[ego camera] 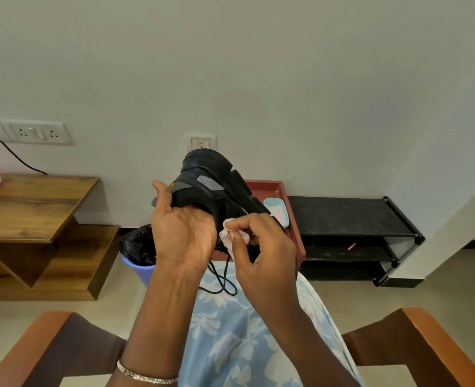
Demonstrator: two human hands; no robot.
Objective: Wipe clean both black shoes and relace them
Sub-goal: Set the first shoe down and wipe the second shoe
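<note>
In the head view, the black shoe is held up in the air over the person's lap, in the middle of the picture. Its long axis runs steeply up and away: a rounded end points up toward the wall and the other end sits low between the hands. I cannot tell which end is the toe. Its ridged sole faces right. The left hand, palm toward the camera, grips the shoe from the left with the thumb up along its side. The right hand pinches a pale pink cloth against the shoe's lower part. A black lace hangs from the low end in a loose loop onto the blue flowered lap. The shoe touches nothing but the hands and cloth. A red tray lies behind it, a wooden tabletop is well apart to the left, a black shoe rack stands to the right, and chair arms flank the lap below. The upper is matt black with a grey perforated patch and a small yellow mark.
</note>
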